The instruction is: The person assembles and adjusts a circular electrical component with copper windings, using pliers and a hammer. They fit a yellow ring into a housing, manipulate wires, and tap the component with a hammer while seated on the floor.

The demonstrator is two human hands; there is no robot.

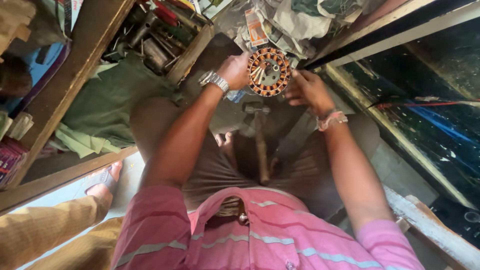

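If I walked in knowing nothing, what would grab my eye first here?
Most likely the round motor stator ringed with copper coils, held up near the top middle between the left hand and the right hand. Just below it a hammer with a wooden handle lies between the seated person's knees. At upper left, a wooden tray is crammed with metal tools and parts.

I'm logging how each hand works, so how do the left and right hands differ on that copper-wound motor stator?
The left hand grips the stator at its left rim and wears a metal wristwatch. The right hand touches its right rim, lower, with a thread band on the wrist. Both are bare.
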